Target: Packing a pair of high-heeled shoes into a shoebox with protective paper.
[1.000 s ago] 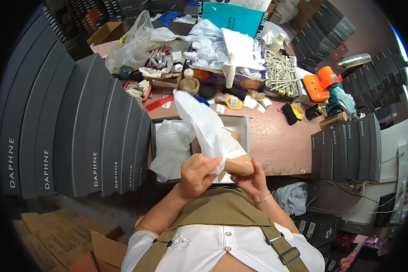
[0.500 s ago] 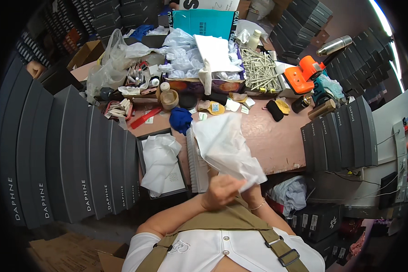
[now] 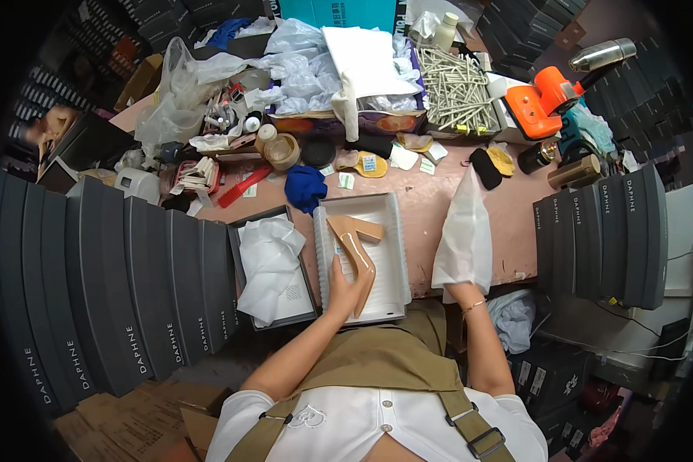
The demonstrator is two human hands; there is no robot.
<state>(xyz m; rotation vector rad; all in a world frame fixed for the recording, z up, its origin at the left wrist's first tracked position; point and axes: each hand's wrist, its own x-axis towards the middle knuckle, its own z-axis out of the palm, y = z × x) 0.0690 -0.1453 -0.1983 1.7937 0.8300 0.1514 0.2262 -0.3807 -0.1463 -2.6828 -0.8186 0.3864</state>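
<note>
A beige high-heeled shoe lies on its side in a shallow white tray on the pink worktable. My left hand rests on the shoe's toe end and grips it. My right hand is at the table's front edge and holds up a white cloth bag by its lower end. The bag stands upright above the table, to the right of the tray.
An open grey shoe box with white tissue paper sits left of the tray. Stacks of dark grey boxes flank both sides. A blue cloth, an orange tape dispenser, plastic bags and small items crowd the back.
The shoe has come out of the white bag and now lies in the tray under my left hand. My right hand has carried the bag off to the right.
</note>
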